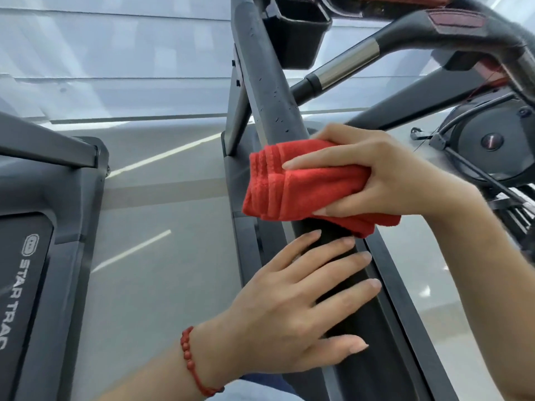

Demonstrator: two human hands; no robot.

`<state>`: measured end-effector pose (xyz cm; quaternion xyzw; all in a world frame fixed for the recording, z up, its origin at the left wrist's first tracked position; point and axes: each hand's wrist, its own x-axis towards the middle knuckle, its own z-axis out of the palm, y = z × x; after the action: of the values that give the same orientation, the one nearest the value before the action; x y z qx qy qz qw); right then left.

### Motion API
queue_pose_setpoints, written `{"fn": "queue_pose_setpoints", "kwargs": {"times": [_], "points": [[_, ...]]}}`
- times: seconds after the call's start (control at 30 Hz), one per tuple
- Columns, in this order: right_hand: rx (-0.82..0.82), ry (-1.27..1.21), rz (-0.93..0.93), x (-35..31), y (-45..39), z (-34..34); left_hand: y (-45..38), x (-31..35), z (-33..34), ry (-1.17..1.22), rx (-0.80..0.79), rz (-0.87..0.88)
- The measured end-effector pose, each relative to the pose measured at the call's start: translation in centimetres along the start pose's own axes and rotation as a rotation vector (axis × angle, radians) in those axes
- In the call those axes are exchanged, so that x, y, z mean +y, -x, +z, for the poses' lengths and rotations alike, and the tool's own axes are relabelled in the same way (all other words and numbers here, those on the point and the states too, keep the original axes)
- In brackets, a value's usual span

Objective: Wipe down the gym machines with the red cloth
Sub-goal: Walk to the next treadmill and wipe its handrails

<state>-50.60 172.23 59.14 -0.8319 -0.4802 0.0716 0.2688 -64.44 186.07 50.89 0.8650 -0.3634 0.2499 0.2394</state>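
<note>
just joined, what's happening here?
A person is wiping a treadmill upright with a folded red cloth. The right hand grips the cloth and presses it against the upright. The left hand lies flat, fingers spread, on the dark rail just below the cloth. Droplets or specks show on the upright above the cloth, so that stretch looks not yet wiped. A second machine stands at the left.

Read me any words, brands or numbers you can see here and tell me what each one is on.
"STAR TRAC": white letters running lengthwise on the dark panel of the machine on the left; the last letter is cut off at the picture's edge.
Oval logo above those letters: too small to read.
Red strip on the handlebar: no text readable.
</note>
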Motion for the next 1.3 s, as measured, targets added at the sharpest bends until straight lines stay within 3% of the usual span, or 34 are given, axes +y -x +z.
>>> {"fn": "queue_pose_setpoints", "kwargs": {"times": [0.27,0.5,0.77,1.0,1.3], "points": [[0.128,-0.017,0.131,1.6,-4.1,-0.4,-0.7,-1.4,-0.5,0.02,0.002,0.045],[0.048,0.0,0.107,1.5,-3.8,-0.9,-2.4,-5.3,-1.0,-0.002,-0.003,-0.021],[0.113,0.043,0.211,2.4,-7.6,-1.3,-2.2,-6.0,-0.3,0.065,-0.016,-0.052],[0.064,-0.03,0.203,2.1,-5.7,-1.3,-2.3,-6.2,-0.3,0.089,0.009,-0.038],[0.131,-0.016,0.204,4.2,-9.3,-1.8,-3.7,-8.7,-1.3,0.126,0.011,-0.117]]}}
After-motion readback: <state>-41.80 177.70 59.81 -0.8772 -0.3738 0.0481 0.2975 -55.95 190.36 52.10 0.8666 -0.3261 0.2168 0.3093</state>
